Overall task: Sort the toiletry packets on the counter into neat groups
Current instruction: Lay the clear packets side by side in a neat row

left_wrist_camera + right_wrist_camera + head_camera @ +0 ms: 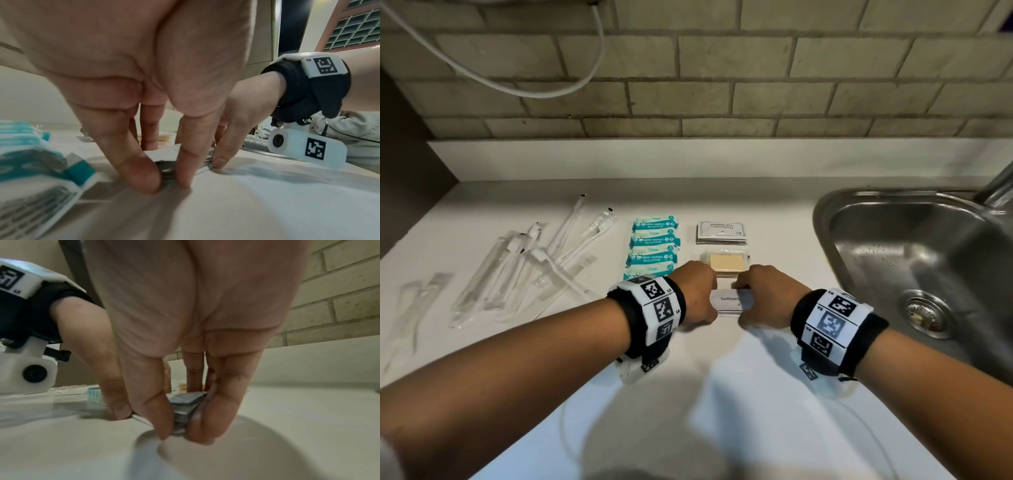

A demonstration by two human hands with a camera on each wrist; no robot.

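White and flat, the bench [774, 246] carries our toothpaste packets [730, 299] near its front, just before the soap bars [726, 263] and the shampoo packets [721, 233]. Our left hand [697, 296] and right hand [765, 298] pinch this small stack at its two ends, fingertips [164, 426] touching the bench. To do it well, we think we should press the ends gently until the edges line up. The wipes [654, 246] lie in a column to the left, the wrapped toothbrushes [527, 267] still loose; the sink [914, 253] is on the right.
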